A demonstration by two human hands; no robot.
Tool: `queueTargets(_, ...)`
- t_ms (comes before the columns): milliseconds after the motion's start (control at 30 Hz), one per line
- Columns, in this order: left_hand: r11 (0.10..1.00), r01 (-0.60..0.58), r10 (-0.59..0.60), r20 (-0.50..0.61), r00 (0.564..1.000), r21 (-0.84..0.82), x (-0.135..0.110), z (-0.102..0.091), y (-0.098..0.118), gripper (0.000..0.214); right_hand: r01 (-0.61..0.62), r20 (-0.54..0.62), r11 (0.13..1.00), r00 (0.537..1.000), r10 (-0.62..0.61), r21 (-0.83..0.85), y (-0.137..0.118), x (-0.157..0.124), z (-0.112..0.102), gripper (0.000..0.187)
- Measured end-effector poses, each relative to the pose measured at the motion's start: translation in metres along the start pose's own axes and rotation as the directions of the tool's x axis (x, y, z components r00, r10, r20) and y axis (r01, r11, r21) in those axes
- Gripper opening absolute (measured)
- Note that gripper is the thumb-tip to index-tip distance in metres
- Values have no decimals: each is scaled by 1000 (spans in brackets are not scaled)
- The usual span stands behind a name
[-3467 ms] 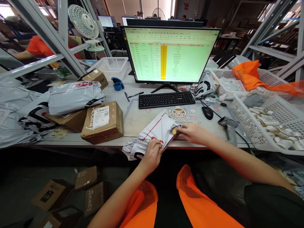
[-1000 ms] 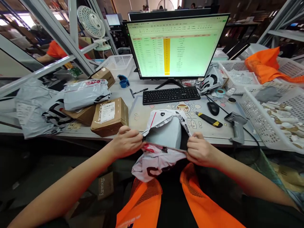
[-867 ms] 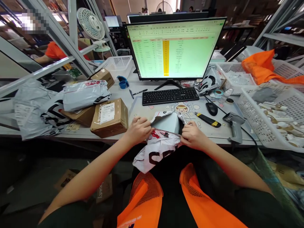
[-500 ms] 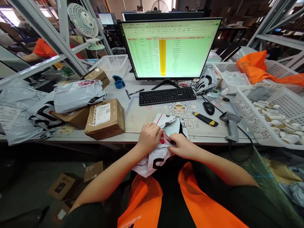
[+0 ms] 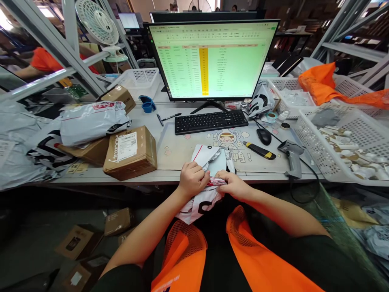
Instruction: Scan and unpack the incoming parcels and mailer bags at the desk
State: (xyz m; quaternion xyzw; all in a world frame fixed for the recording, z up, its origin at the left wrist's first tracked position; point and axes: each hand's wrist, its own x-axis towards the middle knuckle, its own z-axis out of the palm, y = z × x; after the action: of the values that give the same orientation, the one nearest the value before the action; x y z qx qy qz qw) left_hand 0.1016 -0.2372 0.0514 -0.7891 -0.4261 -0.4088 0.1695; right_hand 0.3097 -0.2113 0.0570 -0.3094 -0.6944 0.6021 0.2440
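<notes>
A white plastic mailer bag [image 5: 199, 205] with red and black print hangs over the desk's front edge, its upper part lying on the desk mat. My left hand [image 5: 193, 178] is closed on the bag's crumpled film from the left. On the right, my right hand [image 5: 233, 184] pinches the bunched film near the torn opening. Between and beyond the hands, a pale, flat-faced item [image 5: 218, 164] shows inside the bag; its kind cannot be made out. A yellow-and-black utility knife [image 5: 259, 150] lies on the mat to the right.
Behind the bag stand a keyboard [image 5: 211, 122] and a monitor [image 5: 212, 61]. A mouse [image 5: 264, 136], a barcode scanner [image 5: 291, 158] and a white basket [image 5: 328, 156] of small items are at right. A cardboard box [image 5: 130, 152] and stuffed mailers [image 5: 94, 121] sit at left.
Both hands have drawn the bag's film into a tighter bunch, and the bag's lower end has shifted slightly. The whole view has swung a little to the right.
</notes>
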Motion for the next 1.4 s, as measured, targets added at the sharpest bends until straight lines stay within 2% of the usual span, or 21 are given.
queueTargets(100,999,-30,30,-14,999,18,3,0,0,45,32,-36,987,999,-26,155,8,-2,-1,29)
queueTargets(200,998,-57,58,-25,998,20,5,-2,0,46,33,-64,938,998,-11,345,17,-5,0,43)
queueTargets(267,997,-72,72,-27,997,-10,6,-3,-1,46,52,-112,911,994,-6,409,20,-7,3,49)
queueTargets(400,993,-49,49,1,999,-108,1,-4,-6,49,162,-269,932,960,-74,324,16,-8,8,58)
queueTargets(533,975,127,-132,-18,991,-184,-8,-5,-16,52,219,-375,952,919,-126,215,8,-6,1,58)
queueTargets(600,962,177,-190,-45,981,-208,-11,-6,-21,53,266,-325,956,921,-213,126,8,-6,-6,58)
queueTargets(667,957,195,-211,-56,976,-215,-12,-9,-25,52,305,-202,952,934,-294,22,10,-6,-13,60)
queueTargets(733,960,203,-212,-27,977,-192,-10,-12,-28,51,267,-92,963,959,-269,-33,13,-7,-20,55)
queueTargets(767,964,206,-208,7,978,-167,-9,-14,-28,49,218,-79,975,972,-221,-42,15,-7,-22,50)
queueTargets(833,972,216,-206,114,972,-90,-7,-19,-24,40,113,-147,990,981,-124,-80,19,-7,-25,38)
queueTargets(900,975,222,-216,229,949,-3,-5,-23,-14,22,12,-253,981,965,-62,-194,22,-6,-26,33)
queueTargets(1000,978,207,-205,349,915,31,-4,-26,11,11,-157,-295,894,955,28,-420,23,-3,-25,30)
queueTargets(1067,977,212,-202,390,898,17,-7,-25,28,11,-209,-260,819,962,76,-534,22,-1,-24,36)
queueTargets(1100,975,223,-210,402,891,16,-9,-23,36,10,-196,-227,788,971,74,-583,21,-1,-25,37)
queueTargets(1200,969,245,-225,412,883,3,-19,-15,48,18,-11,-36,740,999,-17,-673,20,-3,-28,37)
queueTargets(1300,966,249,-205,368,907,-74,-31,-9,46,26,203,159,733,979,-130,-649,24,-11,-33,26)
queueTargets(1400,955,267,-214,321,922,-129,-40,-9,39,34,282,245,707,957,-157,-649,34,-18,-29,12)
